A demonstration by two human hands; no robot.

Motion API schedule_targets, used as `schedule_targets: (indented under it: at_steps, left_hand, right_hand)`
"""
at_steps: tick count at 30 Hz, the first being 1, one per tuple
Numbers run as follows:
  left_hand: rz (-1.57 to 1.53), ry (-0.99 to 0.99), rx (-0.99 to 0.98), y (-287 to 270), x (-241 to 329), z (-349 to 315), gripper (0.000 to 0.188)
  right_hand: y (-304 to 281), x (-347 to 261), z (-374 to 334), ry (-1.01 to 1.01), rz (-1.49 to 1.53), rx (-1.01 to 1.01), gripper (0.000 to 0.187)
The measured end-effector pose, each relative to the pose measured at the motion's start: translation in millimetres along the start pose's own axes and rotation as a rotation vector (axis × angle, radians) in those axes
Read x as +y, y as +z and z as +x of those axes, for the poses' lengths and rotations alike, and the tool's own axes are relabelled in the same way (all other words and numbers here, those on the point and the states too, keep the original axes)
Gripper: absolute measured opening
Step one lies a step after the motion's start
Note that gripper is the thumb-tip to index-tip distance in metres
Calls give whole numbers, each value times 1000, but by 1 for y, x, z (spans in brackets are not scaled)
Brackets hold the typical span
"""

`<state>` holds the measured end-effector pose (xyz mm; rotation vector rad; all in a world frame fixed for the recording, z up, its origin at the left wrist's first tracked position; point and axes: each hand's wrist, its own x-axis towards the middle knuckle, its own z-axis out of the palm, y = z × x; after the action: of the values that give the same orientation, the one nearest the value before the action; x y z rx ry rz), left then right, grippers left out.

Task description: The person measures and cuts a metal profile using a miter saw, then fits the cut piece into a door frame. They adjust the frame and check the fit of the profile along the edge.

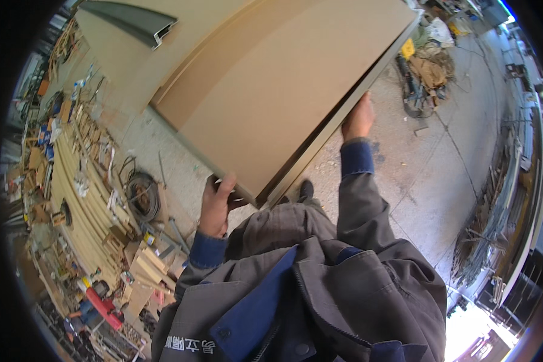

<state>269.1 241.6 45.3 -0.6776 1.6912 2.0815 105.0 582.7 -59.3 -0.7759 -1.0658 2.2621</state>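
Observation:
A large flat brown panel [271, 96] with a thin raised edge extends away from my body at a slant. Along its right side runs a long pale edge strip [338, 117], with a dark gap between strip and panel face. Near the closest corner, my left hand [216, 204] grips the panel's left edge, its thumb on top and its other fingers partly hidden below. Farther up, my right hand [359, 119] is closed against the outer side of the edge strip, most of its fingers out of sight.
A dark grey metal profile [133, 23] lies on a tan board [102, 45] beyond the panel. Wood offcuts, long pale strips [81, 199], a black cable coil [143, 196] and a red tool [104, 306] crowd the left floor. Long stacked strips [513, 199] line the right.

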Motion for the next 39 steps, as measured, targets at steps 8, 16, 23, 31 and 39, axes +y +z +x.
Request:
schedule_targets:
  at_steps: [8,16,23,31,39]
  left_hand:
    - [-11,4,-18,4,4,-1,76]
    - [10,16,-47,2,2,0,89]
    - [5,15,-27,0,-4,4,90]
    - [17,46,-50,0,-2,2,87]
    - [64,-17,-135,-3,1,-1,86]
  right_hand:
    - [31,-14,-18,29,-77,-53,46]
    - [39,-27,-19,18,-117,-30,51]
    - [48,-30,-33,13,-220,-73,61]
    - [40,-25,-29,14,-223,-130,61]
    - [41,-23,-33,-8,-238,-116,59]
